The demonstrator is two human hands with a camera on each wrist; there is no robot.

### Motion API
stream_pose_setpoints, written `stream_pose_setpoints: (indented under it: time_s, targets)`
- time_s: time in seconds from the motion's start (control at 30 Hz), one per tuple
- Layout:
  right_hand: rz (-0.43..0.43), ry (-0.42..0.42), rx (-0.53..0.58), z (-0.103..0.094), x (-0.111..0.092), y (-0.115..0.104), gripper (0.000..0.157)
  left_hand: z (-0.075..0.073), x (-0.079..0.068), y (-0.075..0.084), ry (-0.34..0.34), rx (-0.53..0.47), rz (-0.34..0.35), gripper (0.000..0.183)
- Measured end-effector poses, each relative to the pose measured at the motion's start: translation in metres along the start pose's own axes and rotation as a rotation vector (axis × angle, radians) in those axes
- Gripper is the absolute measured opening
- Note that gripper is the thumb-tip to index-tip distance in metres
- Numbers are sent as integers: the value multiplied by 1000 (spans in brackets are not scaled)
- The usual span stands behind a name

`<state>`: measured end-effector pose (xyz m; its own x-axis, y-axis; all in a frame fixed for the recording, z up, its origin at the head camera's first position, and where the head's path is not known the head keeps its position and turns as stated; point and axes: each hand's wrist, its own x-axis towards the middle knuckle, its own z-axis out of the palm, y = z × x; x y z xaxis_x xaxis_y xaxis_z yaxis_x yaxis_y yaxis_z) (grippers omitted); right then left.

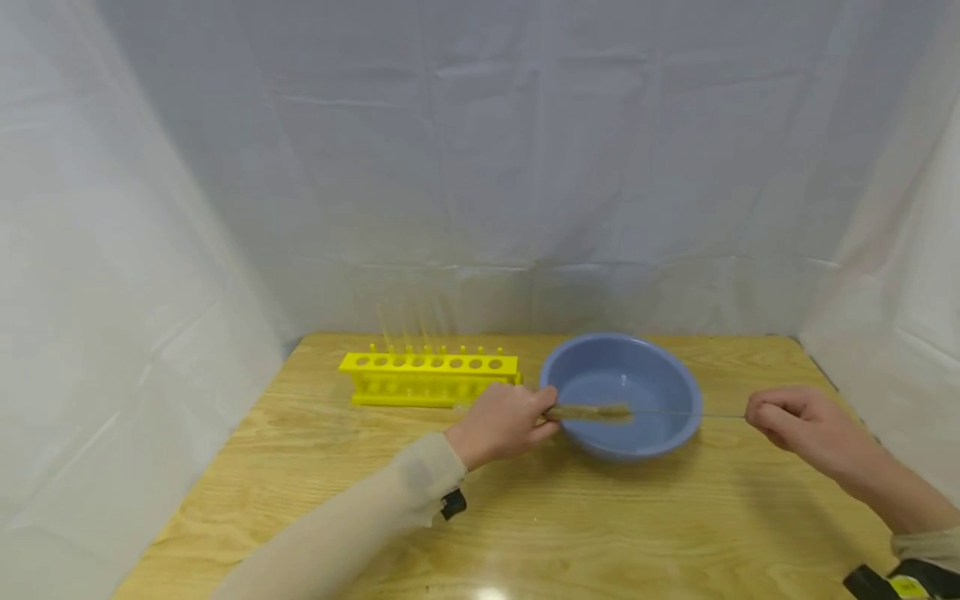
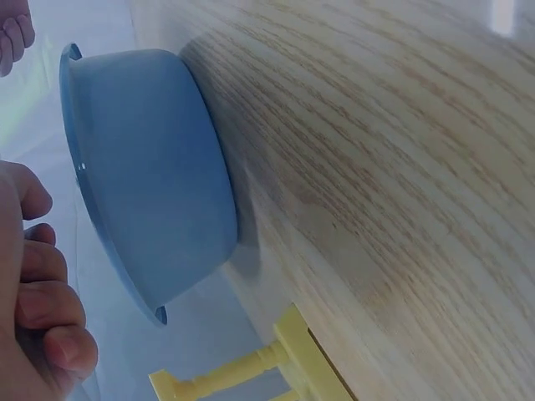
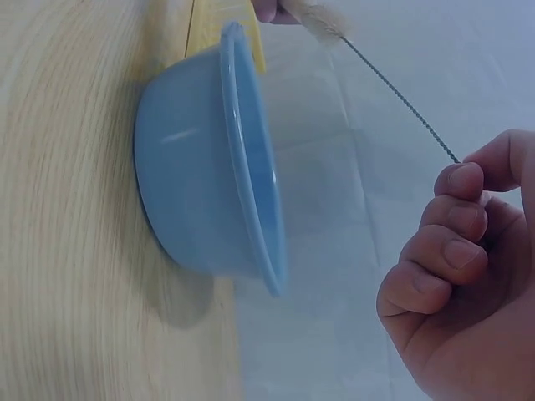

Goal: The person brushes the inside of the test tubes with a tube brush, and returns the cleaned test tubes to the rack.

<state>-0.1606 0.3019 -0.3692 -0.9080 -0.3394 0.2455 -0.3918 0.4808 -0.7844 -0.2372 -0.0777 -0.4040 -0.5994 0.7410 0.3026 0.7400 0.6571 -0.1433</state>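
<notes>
In the head view my left hand (image 1: pixel 510 423) grips a clear test tube, mostly hidden by the fingers, at the near left rim of a blue basin (image 1: pixel 622 450). A test tube brush (image 1: pixel 615 412) sits partly inside it; its tan bristles look squeezed near the hand and fluffier at the outer end. From them a thin twisted wire (image 3: pixel 401 98) runs right, over the basin. My right hand (image 1: pixel 806 429) pinches the wire's far end between thumb and forefinger, right of the basin, other fingers curled. In the left wrist view, curled left fingers (image 2: pixel 50 305) show beside the basin.
Left of the basin stands a yellow test tube rack (image 1: pixel 427 364) with a row of holes and pegs; a few clear tubes (image 1: pixel 408 329) rise faintly from it. A wooden table (image 1: pixel 600 533) carries everything. White sheeting (image 1: pixel 487 167) hangs behind and at both sides.
</notes>
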Motion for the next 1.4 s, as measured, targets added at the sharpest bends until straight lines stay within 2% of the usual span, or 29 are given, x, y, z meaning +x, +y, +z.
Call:
stream_pose_setpoints:
  time_s: [0.27,0.4,0.47,0.57,0.8,1.1,1.27,1.4]
  targets:
    - [40,6,7,-7,-4,4,40,0,0,-1,1,-43,5,25]
    - [91,41,-35,-10,-8,6,37,2,-2,-4,4,-75,-9,24]
    - [89,55,-60,-10,-11,7,32,5,-3,-7,13,-85,-16,24]
    - [40,73,-87,-8,-14,7,23,7,-5,-8,23,-98,-30,24]
    - [-65,170,-106,1,-17,11,21,6,-7,-7,28,-108,-43,24]
    - [-134,263,-150,12,-15,10,22,7,-11,-3,31,-94,-56,23]
    - [-240,275,-141,19,-11,11,28,8,-11,-3,19,-68,-65,23]
    - [-277,290,-146,26,-11,10,34,7,-9,0,12,-46,-77,24]
